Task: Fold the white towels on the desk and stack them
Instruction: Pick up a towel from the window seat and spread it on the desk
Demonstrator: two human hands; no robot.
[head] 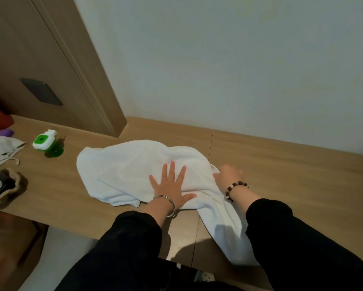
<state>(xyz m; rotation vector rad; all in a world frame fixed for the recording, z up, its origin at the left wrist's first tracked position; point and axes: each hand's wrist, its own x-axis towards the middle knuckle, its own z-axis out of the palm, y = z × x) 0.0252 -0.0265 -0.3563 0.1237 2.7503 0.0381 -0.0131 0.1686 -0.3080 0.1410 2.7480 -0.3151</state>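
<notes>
A crumpled white towel [126,171] lies spread across the middle of the wooden desk [281,164], one end trailing toward the front edge under my right forearm. My left hand [172,185] lies flat on the towel's near side with fingers spread, pressing it down. My right hand [228,175] is at the towel's right edge with fingers curled, pinching a corner of the cloth. Both arms wear dark sleeves, with a metal bangle on the left wrist and a bead bracelet on the right.
A green and white plug-in device [47,143] stands at the desk's left. Further left lie a pale cloth pouch [4,150], a dark drawstring bag [2,187] and red and purple items. A wooden panel and a white wall back the desk.
</notes>
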